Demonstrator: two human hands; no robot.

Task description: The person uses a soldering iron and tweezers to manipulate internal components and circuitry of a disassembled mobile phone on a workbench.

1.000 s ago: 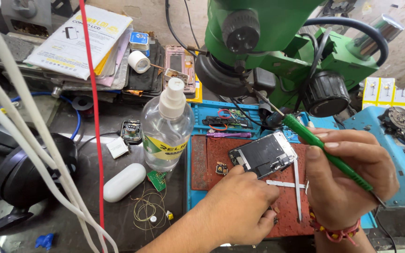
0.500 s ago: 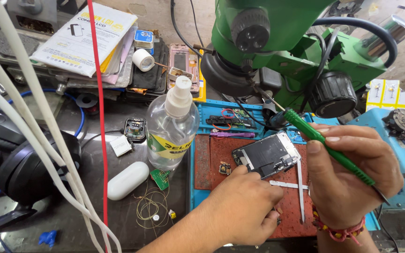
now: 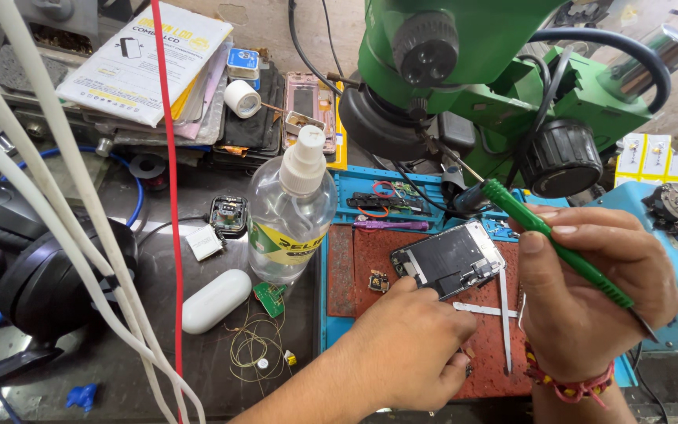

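Note:
An opened phone body lies face down on a red work mat under a green microscope. My left hand rests on the mat with its fingertips pressing the phone's near left corner. My right hand grips a green-handled screwdriver, its metal tip pointing up and left past the phone's far edge toward the microscope's lens. A pair of metal tweezers lies on the mat between my hands.
A clear spray bottle with a white nozzle stands left of the mat. A white earbud case, small circuit boards and thin wire coils lie near it. Black headphones, white cables, a red wire and stacked boxes fill the left.
The view has shifted slightly. Both hands keep nearly the same places, the left on the phone's corner and the right holding the screwdriver.

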